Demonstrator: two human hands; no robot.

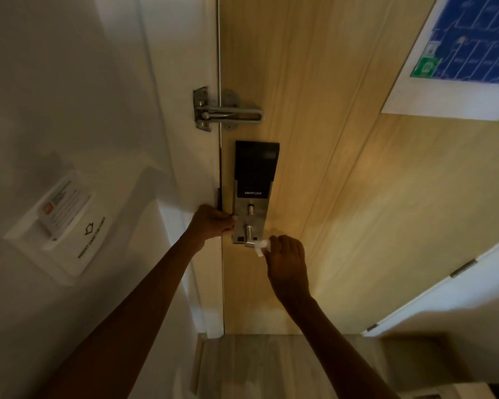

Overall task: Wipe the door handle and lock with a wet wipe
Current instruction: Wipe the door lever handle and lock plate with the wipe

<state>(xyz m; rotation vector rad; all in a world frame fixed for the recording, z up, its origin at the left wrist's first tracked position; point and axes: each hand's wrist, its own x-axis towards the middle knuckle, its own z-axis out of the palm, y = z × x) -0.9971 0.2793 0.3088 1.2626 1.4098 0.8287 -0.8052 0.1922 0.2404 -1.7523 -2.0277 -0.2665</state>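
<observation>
The right hand (pixel 285 260) has its fingers bunched together, pinching a small white wet wipe (pixel 261 245) that sticks out just past the fingertips and touches the free end of the door handle (pixel 249 234). Held that tightly, the wipe can likely be drawn along the lever. The left hand (pixel 211 223) is at the edge of the door (pixel 329 168), its curled fingers touching the left side of the lock (pixel 255 168), probably to steady the door against the rubbing. I cannot tell whether they hook round the edge. Well above both sets of fingers, the swing bar (pixel 231 112) looks untouched.
</observation>
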